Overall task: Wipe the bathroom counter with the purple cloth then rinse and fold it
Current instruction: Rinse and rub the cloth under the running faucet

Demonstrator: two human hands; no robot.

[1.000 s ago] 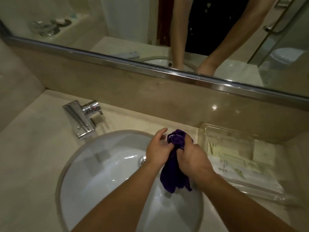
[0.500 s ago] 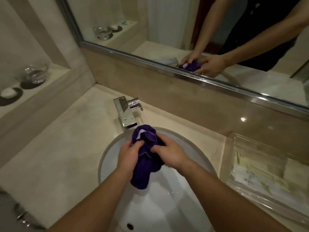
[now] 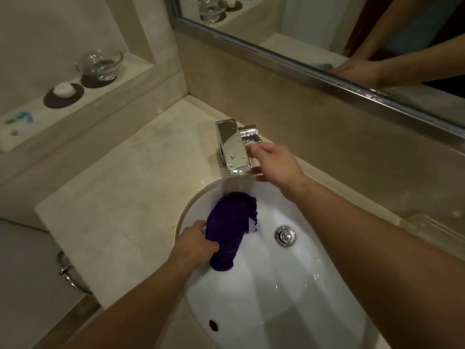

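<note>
Beige worktop: left hand grips purple cloth; right hand, fingers loose, by tap at 12 o'clock. Gush may splash.

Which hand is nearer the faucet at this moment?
Right. The right hand is close beside the faucet, fingers by its handle side. The left hand is farther off, down in the sink, gripping the purple cloth below the spout.

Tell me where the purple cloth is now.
Head view, centre-left: the purple cloth is gripped by the left hand inside the sink, under the faucet.
</note>
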